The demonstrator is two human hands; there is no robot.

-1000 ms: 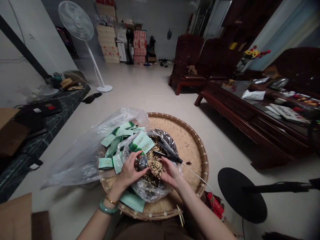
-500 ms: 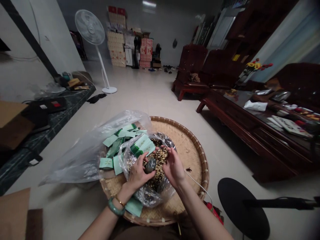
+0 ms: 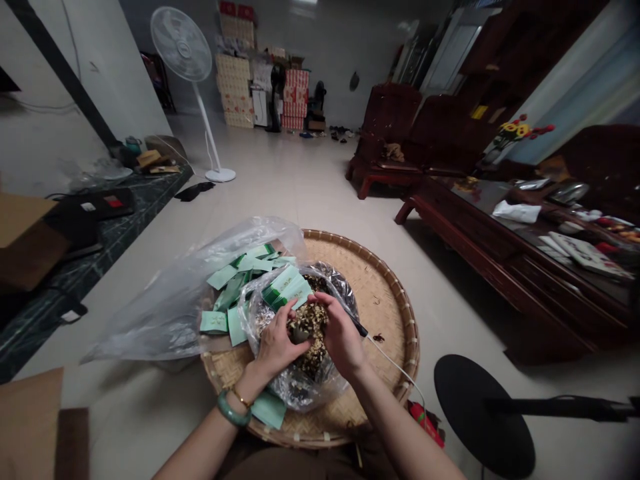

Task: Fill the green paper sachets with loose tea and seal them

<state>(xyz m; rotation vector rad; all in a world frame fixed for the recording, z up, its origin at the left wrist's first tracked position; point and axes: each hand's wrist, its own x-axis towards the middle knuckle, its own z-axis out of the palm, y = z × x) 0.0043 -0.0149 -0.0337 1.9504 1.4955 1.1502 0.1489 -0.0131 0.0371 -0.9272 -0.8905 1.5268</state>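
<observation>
Head camera: A person's two bare hands met over a loose mix of pale-yellow and dark dried pieces (image 3: 316,353) in a crinkled clear plastic bag (image 3: 300,395) on a round, shallow tray of woven bamboo (image 3: 377,283). The left hand (image 3: 277,340), a jade-green bangle (image 3: 233,410) at its wrist, kept its grip curled around a small greyish container (image 3: 301,335), held between thumb and fingers just above the mix. The right hand (image 3: 343,337) was cupped at the mix's other side, its fingertips at the pieces; whether its grip grasped any could not be told. A fanned stack of pale-green paper packets (image 3: 293,288) lay beyond the left hand, with more loose green packets (image 3: 227,297) to its left beside a large, cloudy plastic sheet (image 3: 155,320). A slim black handle (image 3: 361,328) trailing a thin white cord (image 3: 395,359) showed partly behind the right hand. A white standing fan (image 3: 181,45) and dark-red wooden chairs (image 3: 387,127) stood well apart on the pale floor (image 3: 270,180).
</observation>
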